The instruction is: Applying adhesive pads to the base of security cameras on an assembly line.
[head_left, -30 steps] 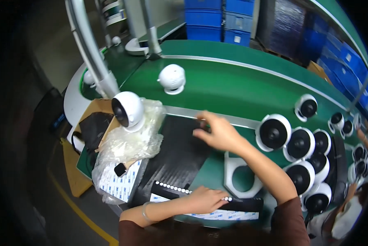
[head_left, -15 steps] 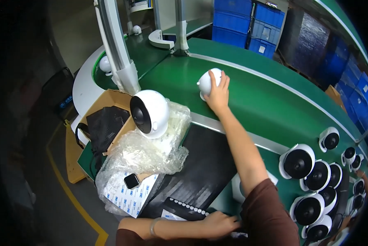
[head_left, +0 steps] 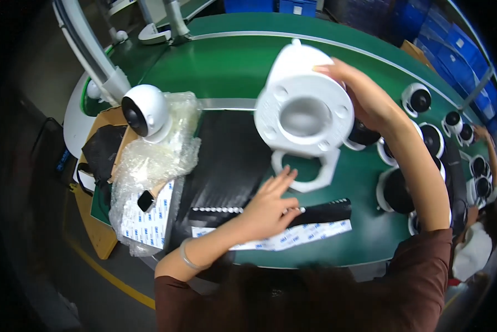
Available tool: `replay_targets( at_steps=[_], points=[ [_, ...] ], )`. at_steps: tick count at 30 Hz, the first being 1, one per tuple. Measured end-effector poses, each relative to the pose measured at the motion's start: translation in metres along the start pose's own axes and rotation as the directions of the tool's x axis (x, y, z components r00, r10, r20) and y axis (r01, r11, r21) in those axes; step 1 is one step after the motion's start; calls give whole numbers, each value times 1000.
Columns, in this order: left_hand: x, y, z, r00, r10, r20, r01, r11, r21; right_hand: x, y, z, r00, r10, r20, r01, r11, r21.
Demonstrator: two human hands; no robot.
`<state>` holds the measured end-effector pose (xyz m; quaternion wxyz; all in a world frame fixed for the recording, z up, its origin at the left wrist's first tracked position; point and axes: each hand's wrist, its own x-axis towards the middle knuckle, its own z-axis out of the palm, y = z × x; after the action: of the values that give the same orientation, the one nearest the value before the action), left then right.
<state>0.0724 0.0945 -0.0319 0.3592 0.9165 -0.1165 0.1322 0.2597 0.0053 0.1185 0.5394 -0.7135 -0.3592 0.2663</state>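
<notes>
A white ball-shaped camera point(head_left: 301, 91) is in my right hand point(head_left: 359, 91), its round base point(head_left: 267, 119) turned toward me and showing a wide ring with small holes. My fingers wrap around its right side. Just below it lies a white frame-shaped holder point(head_left: 327, 172), partly covered by the camera. My left hand point(head_left: 267, 207) is slightly blurred, fingers stretched toward the holder and nothing plainly held. It hovers over or rests on a black strip point(head_left: 331, 211) edged with small round white pads. Under that strip is a white printed backing sheet point(head_left: 337, 227).
Another white camera point(head_left: 149, 110) stands on bubble wrap point(head_left: 151, 166) at left, beside a cardboard box point(head_left: 115, 117). A smartwatch point(head_left: 146, 201) lies there. Several black-faced cameras point(head_left: 417, 99) crowd the right. Behind runs a green conveyor point(head_left: 220, 69). A co-worker's arm point(head_left: 489, 152) shows at far right.
My right hand has lifted the camera off the conveyor, brought it nearer and tipped its base toward me. My left hand has moved forward and its fingers have spread. The view has shifted.
</notes>
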Motion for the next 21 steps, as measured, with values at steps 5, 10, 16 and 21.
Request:
replay_targets(
  at_steps=[5,10,16,21],
  points=[
    [12,30,9,991,-126,38,129,988,-89,-55,38,-35,967,244,71,-248,968,46],
    [7,58,17,987,-109,-120,108,994,-21,-61,79,-33,951,299,81,-308,936,167],
    [-9,68,18,970,-182,-161,192,980,51,-48,79,-10,959,279,50,-260,935,-240],
    [-10,60,16,978,-153,-141,159,987,33,-42,82,2,991,90,-95,-128,821,-557]
  ],
)
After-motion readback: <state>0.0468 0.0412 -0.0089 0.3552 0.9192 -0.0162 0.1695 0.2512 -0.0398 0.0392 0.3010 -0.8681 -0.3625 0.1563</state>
